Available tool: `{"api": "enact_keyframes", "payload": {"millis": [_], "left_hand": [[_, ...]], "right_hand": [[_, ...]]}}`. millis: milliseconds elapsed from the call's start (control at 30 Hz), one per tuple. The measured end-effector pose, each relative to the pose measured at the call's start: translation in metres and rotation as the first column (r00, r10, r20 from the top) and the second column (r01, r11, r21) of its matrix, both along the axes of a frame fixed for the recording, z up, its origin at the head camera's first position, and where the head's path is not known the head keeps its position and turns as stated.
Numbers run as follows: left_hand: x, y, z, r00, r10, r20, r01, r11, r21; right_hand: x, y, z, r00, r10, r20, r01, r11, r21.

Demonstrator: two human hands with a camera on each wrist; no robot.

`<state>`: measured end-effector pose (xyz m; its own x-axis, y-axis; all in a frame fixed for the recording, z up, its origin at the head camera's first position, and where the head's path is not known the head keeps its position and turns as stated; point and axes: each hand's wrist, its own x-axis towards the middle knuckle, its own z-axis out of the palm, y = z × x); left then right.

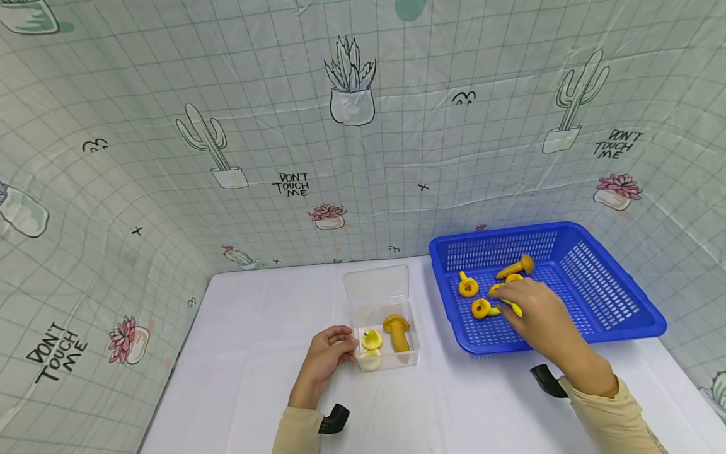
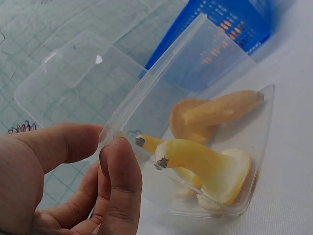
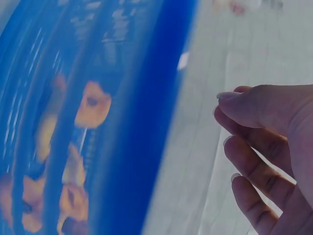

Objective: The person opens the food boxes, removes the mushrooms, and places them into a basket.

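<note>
At the middle of the table stands a clear plastic box (image 1: 401, 362) with its lid (image 1: 377, 284) raised at the back. My left hand (image 1: 328, 357) pinches its left wall between thumb and fingers, as the left wrist view shows up close. Inside lie a brownish mushroom (image 1: 399, 334) and two pale yellow mushrooms (image 2: 210, 171). My right hand (image 1: 535, 315) hovers over the blue basket (image 1: 612, 315), fingers bent loosely above several yellow mushrooms (image 1: 481, 308). Nothing shows between thumb and fingertips in the right wrist view. In the head view this hand partly covers a yellow mushroom.
A longer brownish mushroom (image 1: 517, 267) rests toward the back of the basket. White cloth (image 1: 255, 359) covers the table. Behind and along both sides hangs a checked curtain (image 1: 272, 126) with cactus prints. Each wrist carries a black camera mount (image 1: 334, 419).
</note>
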<state>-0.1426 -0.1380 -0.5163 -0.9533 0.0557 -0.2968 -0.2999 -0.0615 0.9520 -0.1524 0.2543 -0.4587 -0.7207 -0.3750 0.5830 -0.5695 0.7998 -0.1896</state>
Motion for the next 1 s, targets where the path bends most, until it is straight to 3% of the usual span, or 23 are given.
{"api": "enact_keyframes", "payload": {"millis": [200, 433, 1000], "left_hand": [[0.000, 0.000, 0.001, 1.000, -0.001, 0.009, 0.001, 1.000, -0.003], [0.000, 0.000, 0.001, 1.000, -0.003, 0.007, 0.003, 1.000, 0.008], [0.001, -0.001, 0.002, 1.000, -0.009, 0.003, 0.009, 0.999, 0.040]], "right_hand": [[0.005, -0.040, 0.001, 0.992, 0.128, -0.009, -0.128, 0.992, -0.006], [0.005, -0.082, 0.000, 0.977, 0.202, 0.071, -0.205, 0.978, 0.033], [-0.016, -0.141, -0.010, 0.916, 0.340, 0.211, -0.364, 0.927, 0.088]]}}
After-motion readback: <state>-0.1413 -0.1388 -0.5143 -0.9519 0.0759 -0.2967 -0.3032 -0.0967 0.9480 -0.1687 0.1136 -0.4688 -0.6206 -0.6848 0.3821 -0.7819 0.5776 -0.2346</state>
